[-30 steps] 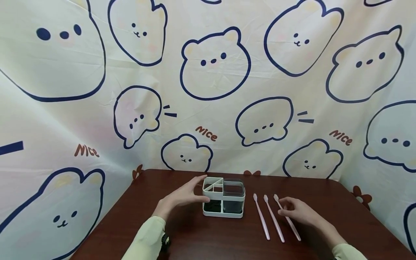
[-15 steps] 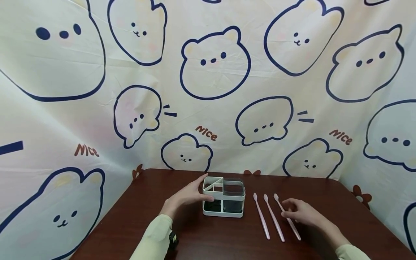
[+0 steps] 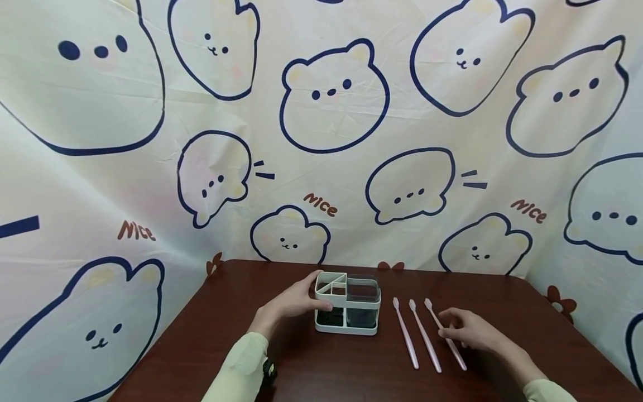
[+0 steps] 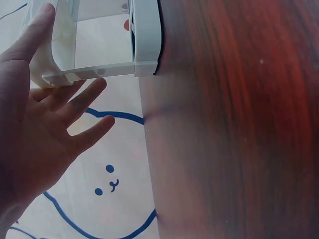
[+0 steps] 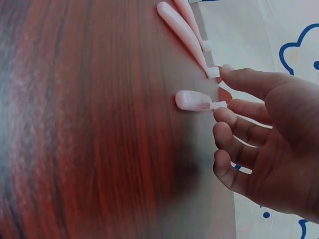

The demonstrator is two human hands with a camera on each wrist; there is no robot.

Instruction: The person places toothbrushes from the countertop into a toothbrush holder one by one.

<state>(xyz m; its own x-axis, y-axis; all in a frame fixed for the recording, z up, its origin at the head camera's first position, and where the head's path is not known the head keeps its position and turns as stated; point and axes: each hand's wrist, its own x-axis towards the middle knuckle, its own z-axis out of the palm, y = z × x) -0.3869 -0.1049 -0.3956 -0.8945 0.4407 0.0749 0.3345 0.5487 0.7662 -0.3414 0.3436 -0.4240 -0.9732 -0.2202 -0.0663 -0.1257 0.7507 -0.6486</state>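
A pale two-tier desk organizer [image 3: 359, 306] stands upright on the table, with a divided upper left part and a clear grey cup at right. My left hand [image 3: 291, 301] holds its left side, thumb across the front and fingers reaching behind. In the left wrist view the lower fingers spread away from the organizer [image 4: 148, 40]. Three pink toothbrushes lie side by side: a left one [image 3: 406, 338], a middle one [image 3: 427, 341] and a right one [image 3: 458, 357]. Over the right toothbrush, my right hand [image 3: 472, 329] hovers with loosely bent fingers, thumb and index apart, gripping nothing.
The dark brown wooden table [image 3: 311, 371] reaches back to a pale cloth [image 3: 331, 128] printed with bear outlines, which also hangs at both sides. A dark band [image 3: 269, 371] sits at the left wrist.
My left hand has shifted slightly right, its thumb farther over the organizer's front. My right hand has drifted a little to the right along the right toothbrush. Organizer and toothbrushes stay in place.
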